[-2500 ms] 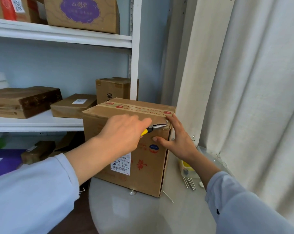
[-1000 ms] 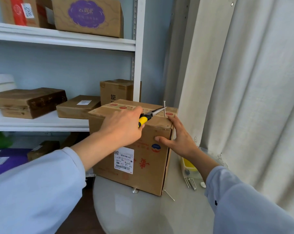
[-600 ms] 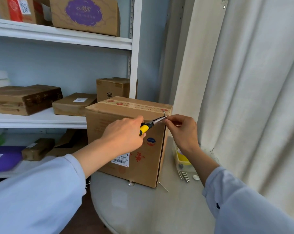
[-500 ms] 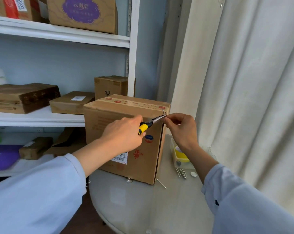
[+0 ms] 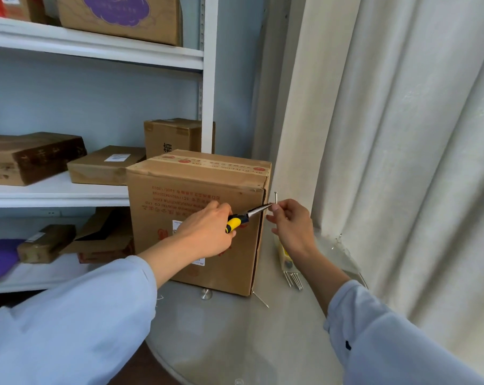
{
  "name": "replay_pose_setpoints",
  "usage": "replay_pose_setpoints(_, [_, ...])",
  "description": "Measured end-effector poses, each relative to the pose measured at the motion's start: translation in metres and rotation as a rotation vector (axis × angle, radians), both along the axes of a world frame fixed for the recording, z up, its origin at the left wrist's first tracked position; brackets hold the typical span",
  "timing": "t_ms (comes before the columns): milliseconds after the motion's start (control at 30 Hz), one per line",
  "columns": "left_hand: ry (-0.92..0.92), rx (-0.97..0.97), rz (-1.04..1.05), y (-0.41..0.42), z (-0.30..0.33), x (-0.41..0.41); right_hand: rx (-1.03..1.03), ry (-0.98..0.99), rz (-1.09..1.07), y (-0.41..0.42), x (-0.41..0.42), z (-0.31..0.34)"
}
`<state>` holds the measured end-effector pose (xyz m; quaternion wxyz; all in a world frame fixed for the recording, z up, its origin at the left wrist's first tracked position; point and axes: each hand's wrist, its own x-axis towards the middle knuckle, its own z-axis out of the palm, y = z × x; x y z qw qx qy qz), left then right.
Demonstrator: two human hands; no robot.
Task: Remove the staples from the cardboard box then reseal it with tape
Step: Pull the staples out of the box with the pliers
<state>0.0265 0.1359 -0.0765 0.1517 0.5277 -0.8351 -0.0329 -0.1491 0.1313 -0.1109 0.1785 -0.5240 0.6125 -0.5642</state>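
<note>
Left hand [image 5: 207,232] gripping yellow-handled pliers [image 5: 246,216], right hand [image 5: 290,226] pinching nail [image 5: 275,197], box [image 5: 196,218] print illegible

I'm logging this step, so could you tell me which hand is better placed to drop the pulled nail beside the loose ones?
The right hand: it already pinches the nail, above the loose nails.

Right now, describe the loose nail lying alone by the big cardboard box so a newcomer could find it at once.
Start at the large brown cardboard box standing on the round grey table. Follow its near right vertical edge down to the bottom corner, where one thin silver nail lies slanted on the tabletop. Unlike the bundle of nails further right, it lies alone, reaching the box's corner.
</note>
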Motion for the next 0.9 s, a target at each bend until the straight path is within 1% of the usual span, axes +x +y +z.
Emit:
replay_pose_setpoints(100, [-0.019, -0.02, 0.008, -0.011, -0.001, -0.002, 0.025, -0.023, 0.007, -0.011, 0.001, -0.004])
replay_pose_setpoints(233, [-0.013, -0.009, 0.009, -0.029, -0.004, -0.009, 0.071, -0.027, -0.035, -0.025, -0.002, -0.005])
replay_pose_setpoints(333, [0.044, 0.063, 0.01, -0.039, -0.011, -0.018, 0.094, -0.004, -0.095, -0.029, -0.007, -0.007])
replay_pose_setpoints(400, [0.103, 0.145, 0.023, -0.039, -0.023, -0.023, 0.127, 0.035, -0.118, -0.029, -0.014, -0.013])
replay_pose_setpoints(467, [0.181, 0.267, 0.046, -0.033, -0.038, -0.026, 0.197, 0.057, -0.128, -0.027, -0.023, -0.024])
replay_pose_setpoints(533, [0.218, 0.38, 0.073, -0.028, -0.059, -0.03, 0.291, 0.053, -0.119, -0.025, -0.034, -0.041])
replay_pose_setpoints(667, [0.2, 0.478, 0.143, -0.019, -0.093, -0.037, 0.485, 0.108, -0.117, -0.017, -0.052, -0.076])
replay_pose_setpoints(733, [0.218, 0.564, 0.159, -0.014, -0.108, -0.046, 0.625, 0.142, -0.117, -0.012, -0.059, -0.096])
replay_pose_setpoints(800, [0.203, 0.646, 0.168, -0.007, -0.118, -0.055, 0.723, 0.142, -0.116, -0.009, -0.062, -0.114])
replay_pose_setpoints(900, [0.115, 0.697, 0.187, -0.001, -0.128, -0.064, 0.771, 0.256, -0.184, -0.006, -0.063, -0.129])
